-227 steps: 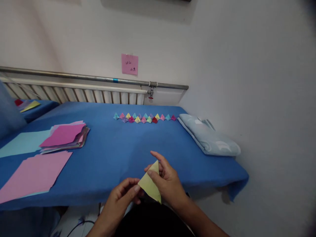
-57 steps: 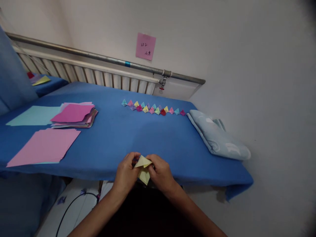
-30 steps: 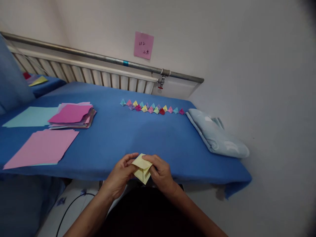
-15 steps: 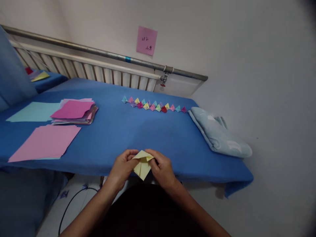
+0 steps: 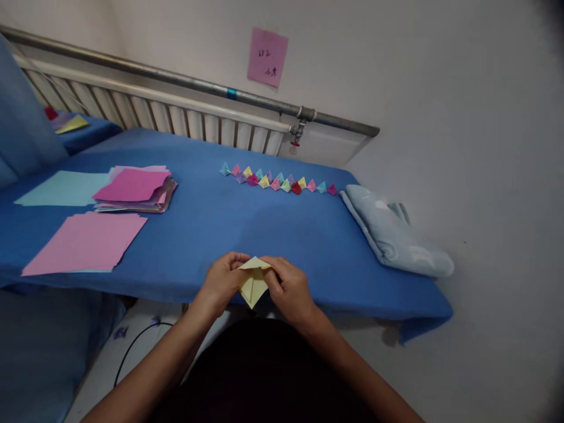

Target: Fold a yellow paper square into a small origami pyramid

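A yellow sheet of origami paper [image 5: 253,288], partly folded into a diamond shape with a centre crease and a raised upper flap, is held at the table's near edge. My left hand [image 5: 224,281] pinches its left corner between thumb and fingers. On the opposite side my right hand [image 5: 287,288] grips the right corner, its thumb pressed near the flap. Fingertips behind the paper are hidden. Farther back on the blue cloth, several small folded paper pieces [image 5: 275,183] in mixed colours stand in a zigzag row.
At left lie a stack of coloured paper [image 5: 132,187], light blue sheets [image 5: 61,189] and pink sheets [image 5: 83,242]. A folded light blue blanket [image 5: 388,232] rests at the right end of the table [image 5: 198,229]. Behind run a radiator [image 5: 185,123] and a pipe [image 5: 176,76].
The camera view has shifted slightly, so the table scene sits higher. My right fingers have moved a little over the paper's right corner, and its upper flap looks flatter there.
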Demonstrator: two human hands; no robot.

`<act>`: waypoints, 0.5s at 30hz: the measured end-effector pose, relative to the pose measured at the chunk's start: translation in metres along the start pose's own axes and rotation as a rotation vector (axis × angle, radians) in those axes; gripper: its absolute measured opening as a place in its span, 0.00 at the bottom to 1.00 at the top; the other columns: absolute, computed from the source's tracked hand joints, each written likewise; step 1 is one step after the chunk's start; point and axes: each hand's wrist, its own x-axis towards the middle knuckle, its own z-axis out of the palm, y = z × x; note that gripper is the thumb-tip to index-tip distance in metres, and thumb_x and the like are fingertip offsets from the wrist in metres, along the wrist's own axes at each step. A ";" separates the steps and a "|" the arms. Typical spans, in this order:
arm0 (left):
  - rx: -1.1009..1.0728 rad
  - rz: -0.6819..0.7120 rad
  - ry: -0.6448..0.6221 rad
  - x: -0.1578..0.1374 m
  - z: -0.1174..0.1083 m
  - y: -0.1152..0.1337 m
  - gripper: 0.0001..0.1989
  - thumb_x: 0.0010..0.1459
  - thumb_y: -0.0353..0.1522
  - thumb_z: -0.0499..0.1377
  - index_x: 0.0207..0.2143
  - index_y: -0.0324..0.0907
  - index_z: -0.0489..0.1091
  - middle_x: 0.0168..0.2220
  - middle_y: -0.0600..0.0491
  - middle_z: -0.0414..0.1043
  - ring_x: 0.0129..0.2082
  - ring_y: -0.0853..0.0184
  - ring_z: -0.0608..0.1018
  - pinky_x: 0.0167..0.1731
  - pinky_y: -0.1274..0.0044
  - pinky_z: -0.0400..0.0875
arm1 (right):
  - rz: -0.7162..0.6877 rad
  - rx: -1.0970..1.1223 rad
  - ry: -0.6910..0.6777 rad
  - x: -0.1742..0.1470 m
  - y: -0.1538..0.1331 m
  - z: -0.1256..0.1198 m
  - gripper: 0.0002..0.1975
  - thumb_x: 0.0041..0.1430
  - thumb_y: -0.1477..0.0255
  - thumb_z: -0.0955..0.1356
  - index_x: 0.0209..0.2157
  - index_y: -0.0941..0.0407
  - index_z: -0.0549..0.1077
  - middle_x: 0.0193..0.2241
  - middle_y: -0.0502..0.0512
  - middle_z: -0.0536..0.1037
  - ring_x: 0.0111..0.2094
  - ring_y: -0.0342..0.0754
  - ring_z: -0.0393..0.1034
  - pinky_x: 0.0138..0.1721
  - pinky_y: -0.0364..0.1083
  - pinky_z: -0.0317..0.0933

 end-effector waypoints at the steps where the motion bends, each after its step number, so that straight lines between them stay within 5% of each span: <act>1: 0.018 0.017 0.017 0.001 0.001 -0.001 0.12 0.41 0.31 0.60 0.32 0.40 0.68 0.21 0.57 0.71 0.19 0.71 0.72 0.21 0.80 0.65 | -0.027 -0.035 -0.014 -0.001 0.000 0.001 0.14 0.61 0.76 0.59 0.43 0.55 0.73 0.35 0.55 0.78 0.37 0.47 0.72 0.39 0.45 0.65; 12: 0.289 0.271 0.181 -0.002 0.005 -0.007 0.12 0.42 0.24 0.56 0.31 0.43 0.72 0.26 0.57 0.75 0.28 0.68 0.74 0.27 0.79 0.64 | -0.115 -0.293 -0.101 -0.008 0.003 0.005 0.15 0.58 0.79 0.59 0.45 0.56 0.71 0.33 0.56 0.77 0.34 0.49 0.72 0.35 0.45 0.64; 15: 0.288 0.261 0.137 -0.006 0.003 -0.005 0.12 0.45 0.25 0.55 0.34 0.42 0.71 0.27 0.57 0.75 0.27 0.67 0.75 0.26 0.79 0.66 | -0.115 -0.330 -0.099 -0.007 0.005 0.005 0.18 0.56 0.81 0.59 0.46 0.56 0.70 0.33 0.57 0.77 0.34 0.51 0.72 0.35 0.46 0.63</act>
